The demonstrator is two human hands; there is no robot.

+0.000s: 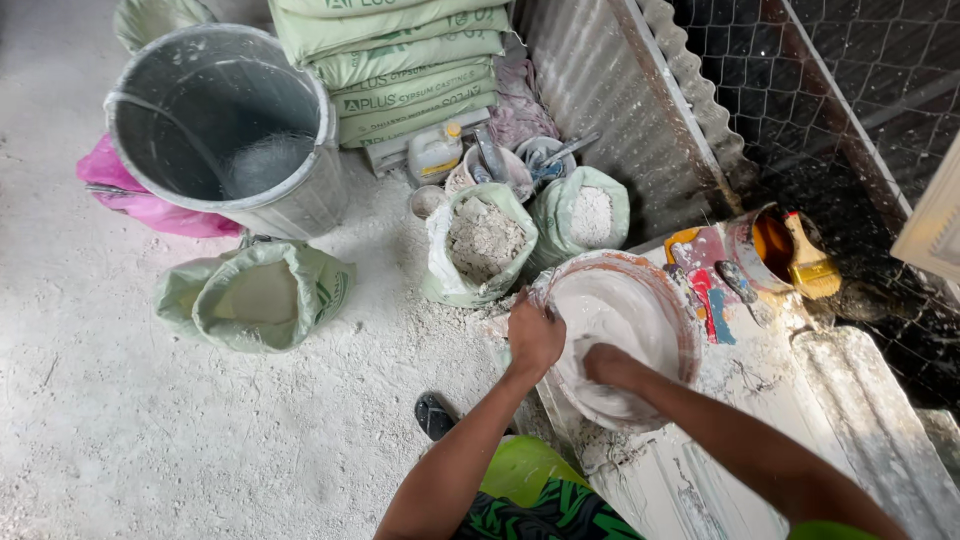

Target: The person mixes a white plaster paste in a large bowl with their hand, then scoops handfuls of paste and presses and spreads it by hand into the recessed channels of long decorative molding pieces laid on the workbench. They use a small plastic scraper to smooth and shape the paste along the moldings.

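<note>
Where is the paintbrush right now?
In the head view, upper right: the yellow-bristled paintbrush rests on the orange-lined tin, beyond the plaster bowl.

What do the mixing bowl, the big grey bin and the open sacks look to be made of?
Bowl: likely flexible rubber or plastic, reddish rim, caked with white paste; left hand grips the rim, right hand is in the mix.
Bin: probably plastic, dull grey, dusty, thin rolled rim.
Sacks: seemingly woven plastic, pale green, tops rolled down over white powder.
</note>
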